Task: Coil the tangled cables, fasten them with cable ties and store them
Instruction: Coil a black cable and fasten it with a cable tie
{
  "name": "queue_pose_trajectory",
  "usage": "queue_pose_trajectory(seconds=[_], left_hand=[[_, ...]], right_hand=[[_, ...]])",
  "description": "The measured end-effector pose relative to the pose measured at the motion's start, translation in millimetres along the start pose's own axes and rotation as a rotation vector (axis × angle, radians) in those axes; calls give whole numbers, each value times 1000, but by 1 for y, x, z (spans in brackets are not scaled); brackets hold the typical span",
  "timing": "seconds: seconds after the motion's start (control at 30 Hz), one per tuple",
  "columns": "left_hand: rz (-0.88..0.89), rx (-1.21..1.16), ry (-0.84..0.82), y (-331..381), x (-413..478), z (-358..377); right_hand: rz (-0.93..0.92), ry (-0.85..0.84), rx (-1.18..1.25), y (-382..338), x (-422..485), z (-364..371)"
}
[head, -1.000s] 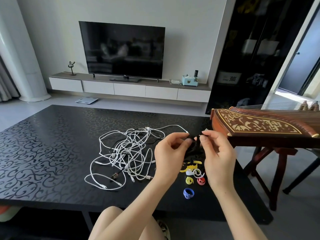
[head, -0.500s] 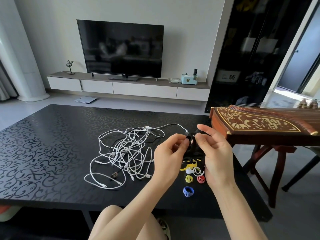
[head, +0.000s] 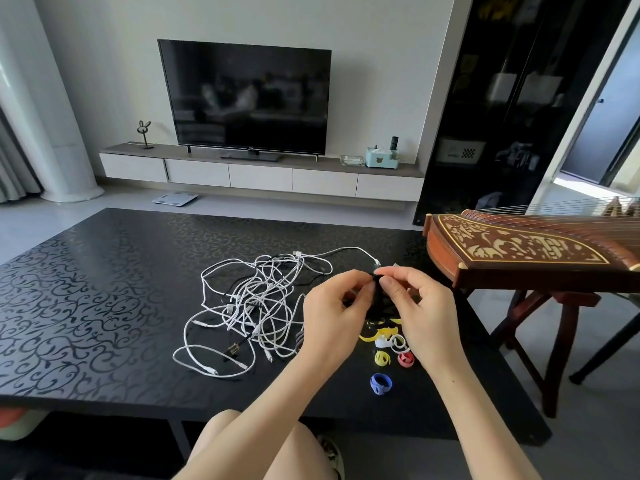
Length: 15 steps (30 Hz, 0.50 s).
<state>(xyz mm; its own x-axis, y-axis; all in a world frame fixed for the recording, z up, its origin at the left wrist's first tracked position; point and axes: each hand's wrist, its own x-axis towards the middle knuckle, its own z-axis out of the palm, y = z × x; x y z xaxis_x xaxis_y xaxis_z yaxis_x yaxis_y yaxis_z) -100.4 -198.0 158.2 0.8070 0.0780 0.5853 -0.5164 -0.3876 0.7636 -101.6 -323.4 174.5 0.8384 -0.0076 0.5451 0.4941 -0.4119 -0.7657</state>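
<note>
Black cable (head: 378, 298) pinched between both hands, just above the table (head: 104, 289).
The left hand (head: 332, 313) and right hand (head: 427, 306) each pinch the small bundle (its loops too dark to read); the white tangle (head: 256, 299) lies left, the coloured ties (head: 381, 358) beneath. Best to clamp the loops evenly in one hand, freeing the other for a tie.

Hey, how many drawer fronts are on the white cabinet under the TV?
5, in one row along the cabinet: the leftmost front, the second, the middle one under the TV, the fourth, the rightmost. None looks hidden.
</note>
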Motion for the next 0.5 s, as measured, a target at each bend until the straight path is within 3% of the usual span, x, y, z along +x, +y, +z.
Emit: queue_pose_trajectory(seconds=[0.13, 0.33, 0.5], left_hand=[[0, 13, -88, -3, 5, -5], [199, 214, -301, 2, 12, -19], [122, 354, -330, 6, 19, -15]], right_hand=[[-53, 28, -85, 3, 1, -1], [-148, 74, -234, 5, 12, -10], [-247, 180, -398, -8, 22, -19]])
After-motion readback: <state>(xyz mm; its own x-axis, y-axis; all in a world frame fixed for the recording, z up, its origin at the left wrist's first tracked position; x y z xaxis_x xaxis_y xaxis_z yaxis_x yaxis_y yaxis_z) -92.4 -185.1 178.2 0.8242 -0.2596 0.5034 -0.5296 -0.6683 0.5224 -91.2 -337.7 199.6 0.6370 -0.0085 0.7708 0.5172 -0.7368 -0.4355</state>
